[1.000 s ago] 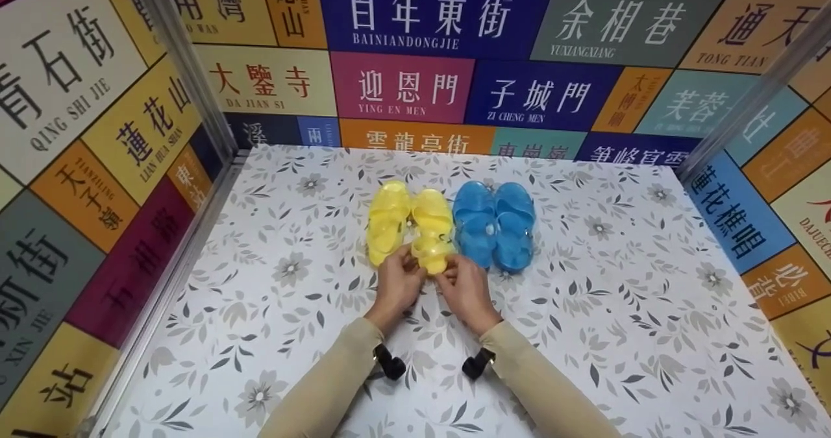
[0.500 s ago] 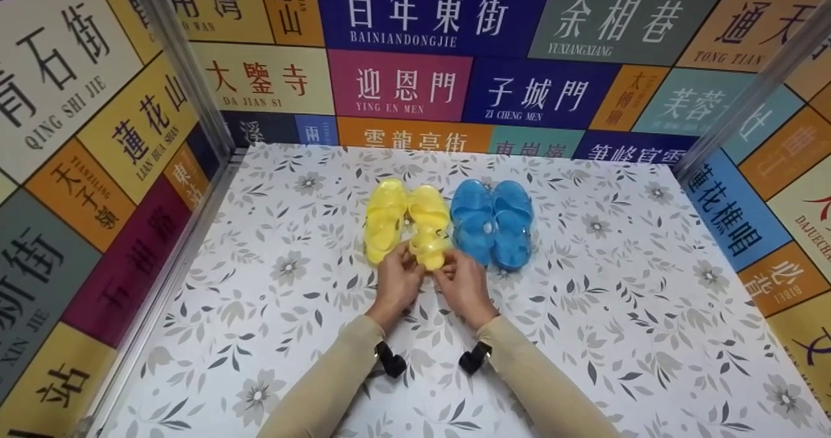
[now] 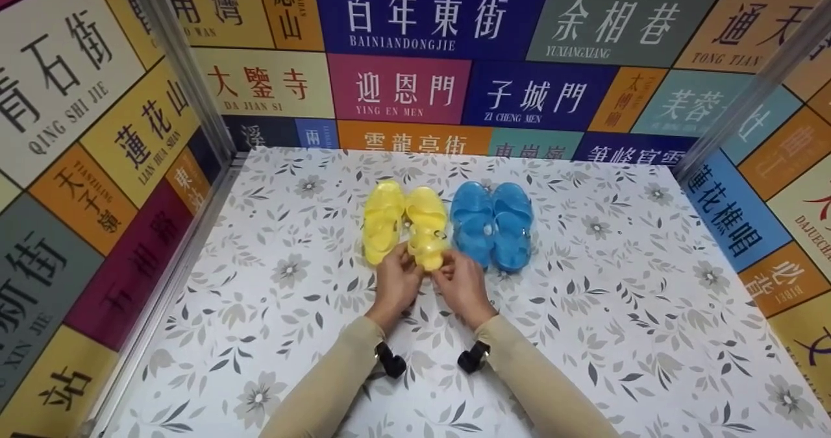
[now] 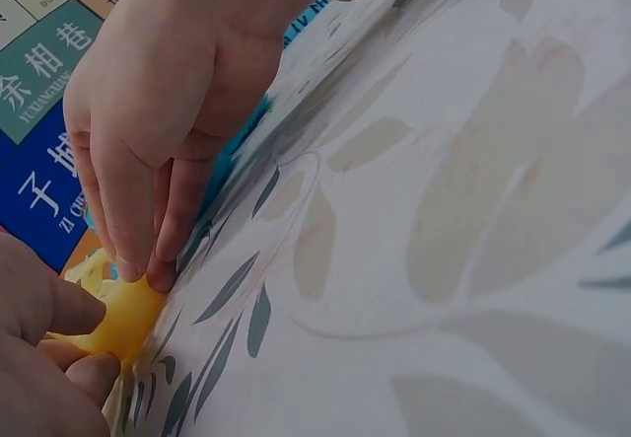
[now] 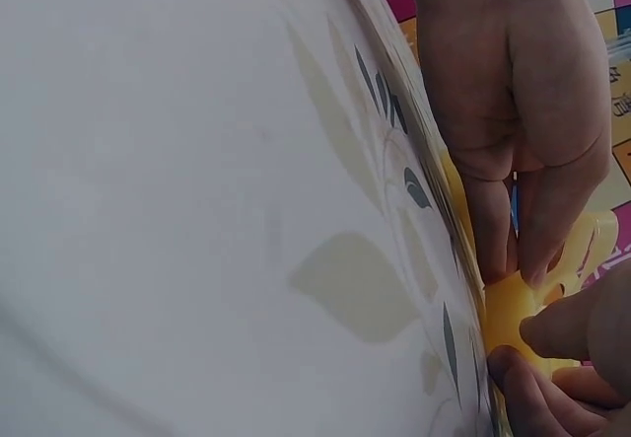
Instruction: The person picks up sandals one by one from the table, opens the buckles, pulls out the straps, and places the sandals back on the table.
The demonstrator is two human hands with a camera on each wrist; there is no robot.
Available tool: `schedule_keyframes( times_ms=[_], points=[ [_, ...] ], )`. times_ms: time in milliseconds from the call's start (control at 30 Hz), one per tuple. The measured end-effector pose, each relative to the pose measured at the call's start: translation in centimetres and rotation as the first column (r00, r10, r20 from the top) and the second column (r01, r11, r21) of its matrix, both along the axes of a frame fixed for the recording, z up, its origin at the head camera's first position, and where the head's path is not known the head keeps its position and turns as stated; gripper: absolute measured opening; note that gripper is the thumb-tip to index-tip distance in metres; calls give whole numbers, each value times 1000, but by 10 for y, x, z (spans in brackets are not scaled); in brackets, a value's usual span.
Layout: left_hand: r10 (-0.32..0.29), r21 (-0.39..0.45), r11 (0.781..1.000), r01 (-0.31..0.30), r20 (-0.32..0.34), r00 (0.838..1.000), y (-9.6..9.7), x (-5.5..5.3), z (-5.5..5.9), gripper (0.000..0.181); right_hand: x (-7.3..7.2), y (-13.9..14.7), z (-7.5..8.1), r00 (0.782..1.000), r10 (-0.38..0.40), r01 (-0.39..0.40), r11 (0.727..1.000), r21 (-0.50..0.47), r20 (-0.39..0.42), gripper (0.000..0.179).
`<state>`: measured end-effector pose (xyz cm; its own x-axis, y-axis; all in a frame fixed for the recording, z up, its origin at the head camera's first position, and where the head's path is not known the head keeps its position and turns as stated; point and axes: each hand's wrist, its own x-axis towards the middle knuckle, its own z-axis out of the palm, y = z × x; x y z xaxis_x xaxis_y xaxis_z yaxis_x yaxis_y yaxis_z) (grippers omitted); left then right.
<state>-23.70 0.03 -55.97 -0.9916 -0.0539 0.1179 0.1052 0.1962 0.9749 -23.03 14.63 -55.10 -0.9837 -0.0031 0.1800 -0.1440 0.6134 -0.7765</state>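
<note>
Two yellow jelly sandals lie side by side on the patterned table, toes pointing away. My left hand (image 3: pixel 398 282) and right hand (image 3: pixel 462 285) are at the heel of the right-hand yellow sandal (image 3: pixel 426 214), pinching it from either side. The left-hand yellow sandal (image 3: pixel 383 217) lies against it, its heel partly behind my left hand. In the left wrist view the heel (image 4: pixel 133 319) shows between my fingers and thumbs. The right wrist view shows the same yellow heel (image 5: pixel 508 309), low by the table, with both hands' fingertips on it.
A pair of blue jelly sandals (image 3: pixel 491 224) stands just right of the yellow pair, close to my right hand. The white flowered table (image 3: pixel 623 334) is bounded by panels of coloured street-name signs (image 3: pixel 396 87) at the back and sides, with metal posts (image 3: pixel 188 61) at the corners.
The yellow sandals have shifted slightly left, so the gap to the blue pair is a little wider. Both hands keep their hold on the heel.
</note>
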Motion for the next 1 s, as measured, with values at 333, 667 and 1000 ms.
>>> schedule_keyframes(
  times_ms=[333, 667, 1000],
  points=[
    [6, -19, 1000, -6, -4, 1000, 0, 2, -2, 51, 3, -1, 0, 1000, -15, 15, 1000, 1, 1, 33],
    [-1, 12, 1000, 1, -41, 999, -1, 6, -2, 53, 8, 3, 0, 999, 8, -8, 1000, 0, -48, 32],
    [23, 4, 1000, -23, -1, 1000, -1, 19, -3, 49, 18, 6, 1, 999, 34, -34, 999, 1, -30, 28]
  ],
)
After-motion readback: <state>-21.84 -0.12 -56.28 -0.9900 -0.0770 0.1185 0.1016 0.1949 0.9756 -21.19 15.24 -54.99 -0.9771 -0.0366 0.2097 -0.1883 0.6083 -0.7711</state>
